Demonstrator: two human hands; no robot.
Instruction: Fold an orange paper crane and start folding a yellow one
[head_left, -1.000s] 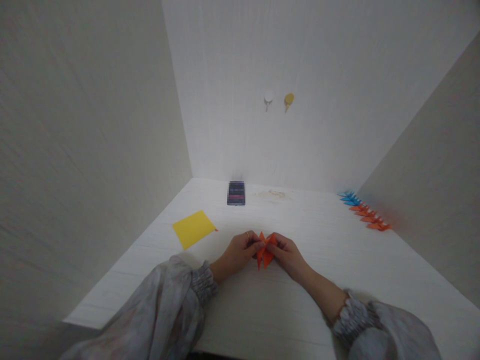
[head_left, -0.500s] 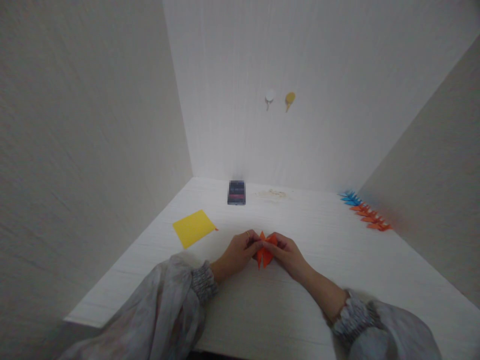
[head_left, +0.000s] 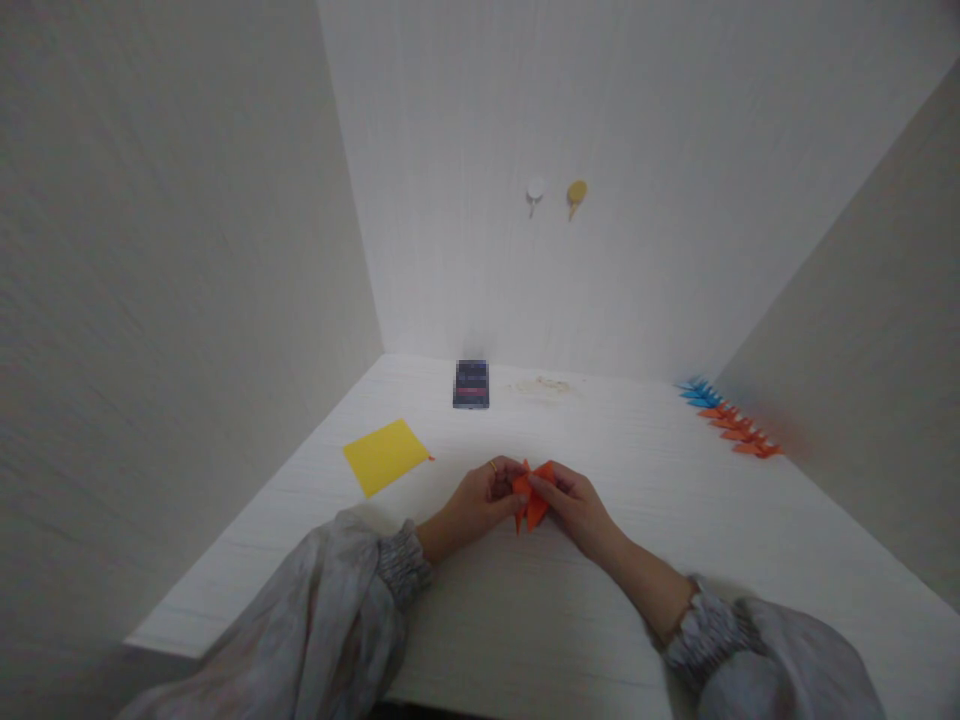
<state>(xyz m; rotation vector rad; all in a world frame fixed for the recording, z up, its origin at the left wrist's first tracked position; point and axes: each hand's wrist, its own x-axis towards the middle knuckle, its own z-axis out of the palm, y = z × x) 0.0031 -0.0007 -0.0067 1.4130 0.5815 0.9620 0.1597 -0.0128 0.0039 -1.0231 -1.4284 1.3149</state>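
Between both hands is a piece of folded orange origami paper, with points sticking up at the top and down at the bottom. My left hand pinches its left side, thumb in front and fingers behind. A ring is on one of its fingers. The right side is gripped by my right hand, its thumb pressed on the front of the folds. Part of the paper is hidden behind the thumbs and fingers. Both hands are just above the white table.
Yellow paper lies left of my hands, a tiny orange piece at its right corner. A blurred dark phone-like device is by the back wall. Blue cranes and orange cranes line the right wall. Two hooks are on the back wall.
My left thumb has shifted slightly down and the orange paper's left flap shows wider between my hands. Both hands still hold it in about the same place.
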